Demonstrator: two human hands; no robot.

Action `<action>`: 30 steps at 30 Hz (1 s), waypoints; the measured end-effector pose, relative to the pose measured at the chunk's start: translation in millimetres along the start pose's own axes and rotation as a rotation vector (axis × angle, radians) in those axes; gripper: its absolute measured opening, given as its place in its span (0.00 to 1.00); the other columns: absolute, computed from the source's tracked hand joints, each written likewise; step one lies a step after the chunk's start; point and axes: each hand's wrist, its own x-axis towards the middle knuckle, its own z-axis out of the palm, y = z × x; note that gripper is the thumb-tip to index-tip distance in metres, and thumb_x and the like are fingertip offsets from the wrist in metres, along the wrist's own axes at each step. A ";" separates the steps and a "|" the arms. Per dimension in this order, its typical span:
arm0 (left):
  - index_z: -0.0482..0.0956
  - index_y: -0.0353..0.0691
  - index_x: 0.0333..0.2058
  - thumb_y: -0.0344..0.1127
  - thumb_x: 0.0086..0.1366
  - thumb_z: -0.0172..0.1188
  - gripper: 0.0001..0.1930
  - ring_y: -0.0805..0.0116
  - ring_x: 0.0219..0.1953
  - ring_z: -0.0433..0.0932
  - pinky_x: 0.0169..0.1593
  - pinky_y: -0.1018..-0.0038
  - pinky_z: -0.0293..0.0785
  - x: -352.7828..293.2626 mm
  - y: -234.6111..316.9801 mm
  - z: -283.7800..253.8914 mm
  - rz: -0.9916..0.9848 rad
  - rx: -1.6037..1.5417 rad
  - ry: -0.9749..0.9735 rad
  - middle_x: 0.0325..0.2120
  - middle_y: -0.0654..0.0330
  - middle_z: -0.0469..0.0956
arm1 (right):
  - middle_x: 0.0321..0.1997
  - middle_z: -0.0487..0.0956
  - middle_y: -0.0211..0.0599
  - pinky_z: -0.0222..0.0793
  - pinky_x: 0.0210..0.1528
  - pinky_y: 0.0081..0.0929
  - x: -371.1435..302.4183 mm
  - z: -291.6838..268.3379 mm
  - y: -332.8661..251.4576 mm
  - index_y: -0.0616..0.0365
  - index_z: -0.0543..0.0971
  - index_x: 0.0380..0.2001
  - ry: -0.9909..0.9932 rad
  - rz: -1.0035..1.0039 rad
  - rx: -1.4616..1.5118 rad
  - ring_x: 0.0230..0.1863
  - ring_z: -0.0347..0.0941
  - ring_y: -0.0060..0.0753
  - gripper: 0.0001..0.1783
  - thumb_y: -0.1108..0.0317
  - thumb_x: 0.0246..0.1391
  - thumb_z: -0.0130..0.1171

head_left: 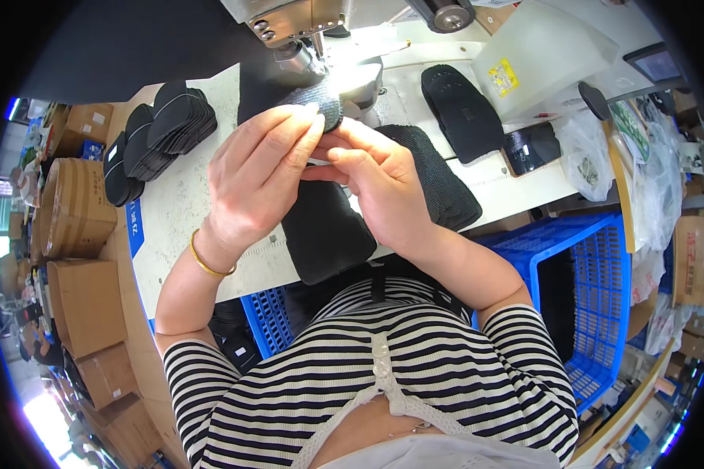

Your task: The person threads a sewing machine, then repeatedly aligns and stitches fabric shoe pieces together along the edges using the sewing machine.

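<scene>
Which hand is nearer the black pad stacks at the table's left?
Left. The left hand is right of the black pad stacks; the right hand is farther right.

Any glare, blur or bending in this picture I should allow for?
Head view: white glare below the sewing machine head washes out detail beside the dark pad; head view: left hand and right hand look sharp, without obvious motion blur; head view: fisheye distortion makes the cardboard boxes look tilted near the black rim.
</scene>
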 end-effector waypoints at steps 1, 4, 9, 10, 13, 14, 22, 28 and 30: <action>0.82 0.28 0.34 0.24 0.36 0.62 0.20 0.57 0.38 0.81 0.38 0.69 0.82 -0.8 -0.2 -0.1 0.032 0.029 0.003 0.35 0.52 0.80 | 0.56 0.76 0.48 0.72 0.59 0.35 -0.2 1.3 0.1 0.73 0.69 0.58 0.002 0.000 0.000 0.56 0.74 0.35 0.21 0.77 0.64 0.40; 0.82 0.27 0.34 0.26 0.36 0.61 0.20 0.57 0.39 0.81 0.39 0.69 0.82 1.6 -2.2 -0.9 0.071 0.051 -0.009 0.34 0.52 0.81 | 0.57 0.75 0.46 0.71 0.60 0.33 0.2 3.7 0.8 0.72 0.68 0.58 0.008 0.004 0.048 0.57 0.73 0.33 0.22 0.78 0.63 0.40; 0.82 0.28 0.33 0.27 0.37 0.62 0.19 0.58 0.39 0.82 0.40 0.69 0.82 2.9 -10.3 3.4 0.096 0.090 -0.024 0.34 0.53 0.81 | 0.57 0.75 0.38 0.72 0.59 0.29 7.9 5.0 4.6 0.68 0.70 0.57 0.037 0.026 0.167 0.57 0.71 0.25 0.22 0.81 0.59 0.42; 0.82 0.28 0.33 0.27 0.38 0.62 0.19 0.58 0.39 0.82 0.40 0.69 0.82 3.5 -11.8 4.3 0.101 0.104 -0.025 0.34 0.53 0.81 | 0.57 0.75 0.38 0.72 0.59 0.29 10.2 6.0 5.7 0.68 0.70 0.57 0.038 0.025 0.165 0.57 0.71 0.25 0.22 0.81 0.59 0.42; 0.82 0.28 0.33 0.27 0.38 0.62 0.18 0.60 0.39 0.82 0.40 0.70 0.82 5.2 -18.0 8.1 0.118 0.110 -0.020 0.34 0.53 0.81 | 0.58 0.74 0.38 0.70 0.60 0.29 15.7 8.1 6.9 0.68 0.70 0.57 0.063 0.013 0.195 0.58 0.71 0.25 0.23 0.81 0.58 0.41; 0.82 0.28 0.33 0.27 0.38 0.62 0.18 0.60 0.39 0.82 0.40 0.70 0.82 6.2 -19.5 8.5 0.118 0.109 -0.019 0.34 0.53 0.81 | 0.59 0.74 0.39 0.69 0.60 0.28 17.1 8.8 5.7 0.69 0.69 0.59 0.059 0.040 0.181 0.57 0.71 0.24 0.25 0.82 0.57 0.43; 0.82 0.31 0.33 0.27 0.38 0.63 0.18 0.62 0.38 0.82 0.40 0.71 0.82 9.8 -25.7 13.4 0.118 0.154 -0.015 0.34 0.56 0.82 | 0.61 0.72 0.40 0.67 0.61 0.25 22.0 14.2 8.9 0.70 0.66 0.62 0.064 0.004 0.235 0.58 0.70 0.24 0.28 0.83 0.56 0.44; 0.81 0.32 0.33 0.28 0.40 0.63 0.16 0.62 0.35 0.82 0.38 0.71 0.81 11.1 -22.1 18.7 0.077 0.131 0.002 0.32 0.57 0.81 | 0.64 0.70 0.41 0.65 0.62 0.25 20.0 12.1 5.9 0.69 0.63 0.64 0.061 0.049 0.123 0.61 0.68 0.27 0.30 0.83 0.56 0.42; 0.81 0.32 0.33 0.28 0.40 0.63 0.16 0.62 0.35 0.82 0.37 0.71 0.81 11.1 -21.6 19.1 0.059 0.125 0.004 0.32 0.57 0.81 | 0.66 0.68 0.42 0.65 0.62 0.26 19.6 12.1 8.2 0.70 0.62 0.65 0.051 0.011 0.178 0.63 0.67 0.28 0.31 0.83 0.56 0.42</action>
